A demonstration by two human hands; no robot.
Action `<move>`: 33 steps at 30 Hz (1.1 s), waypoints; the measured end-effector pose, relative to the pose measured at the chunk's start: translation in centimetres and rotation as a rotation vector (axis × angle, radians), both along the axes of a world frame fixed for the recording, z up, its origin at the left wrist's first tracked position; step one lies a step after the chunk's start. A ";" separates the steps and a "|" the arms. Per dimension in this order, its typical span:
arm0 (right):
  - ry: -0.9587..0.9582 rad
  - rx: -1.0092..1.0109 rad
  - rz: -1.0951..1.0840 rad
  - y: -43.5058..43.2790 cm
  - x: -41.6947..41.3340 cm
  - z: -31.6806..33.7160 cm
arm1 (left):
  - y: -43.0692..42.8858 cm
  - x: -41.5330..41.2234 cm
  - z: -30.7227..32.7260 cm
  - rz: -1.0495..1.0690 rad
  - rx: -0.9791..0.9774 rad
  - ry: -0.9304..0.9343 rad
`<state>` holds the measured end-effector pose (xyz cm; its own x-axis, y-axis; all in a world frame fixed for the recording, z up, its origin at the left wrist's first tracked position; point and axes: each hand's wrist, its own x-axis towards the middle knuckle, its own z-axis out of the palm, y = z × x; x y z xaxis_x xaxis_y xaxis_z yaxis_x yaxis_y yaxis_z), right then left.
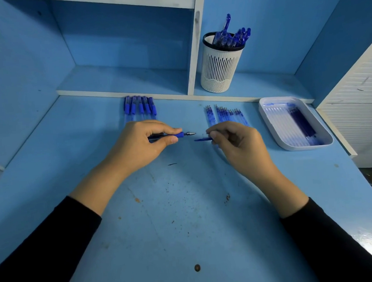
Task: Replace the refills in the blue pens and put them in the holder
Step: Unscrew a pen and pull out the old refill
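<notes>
The pen in my left hand is blue plastic with a shiny metal tip, and the thin blue piece in my right hand looks like smooth plastic. My desk is painted blue and looks dull, with scratches and little brown spots where the paint is chipped, and my sleeves are black cloth. The holder is white plastic with slits, tiny holes and a black rim, the tray is smooth white plastic that shines a bit, and the refills are thin see-through plastic tubes.
</notes>
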<state>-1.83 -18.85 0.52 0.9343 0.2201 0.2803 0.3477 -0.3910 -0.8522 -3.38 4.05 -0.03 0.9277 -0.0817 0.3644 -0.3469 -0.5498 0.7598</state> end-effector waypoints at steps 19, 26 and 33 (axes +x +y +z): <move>-0.028 0.173 -0.079 0.5 -0.3 0.7 | -1.3 -0.1 -0.1 -0.003 -0.064 -0.129; -0.029 0.131 -0.029 0.8 -0.5 0.6 | -1.8 -0.2 -0.3 -0.047 -0.024 -0.162; 0.001 0.151 0.017 1.1 -0.9 0.3 | -2.1 -0.3 -0.6 -0.061 -0.002 -0.247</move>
<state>-2.74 -17.74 0.81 0.9313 0.1913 0.3101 0.3520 -0.2520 -0.9014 -3.66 1.95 -0.59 0.8036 -0.1337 0.5799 -0.5548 -0.5208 0.6488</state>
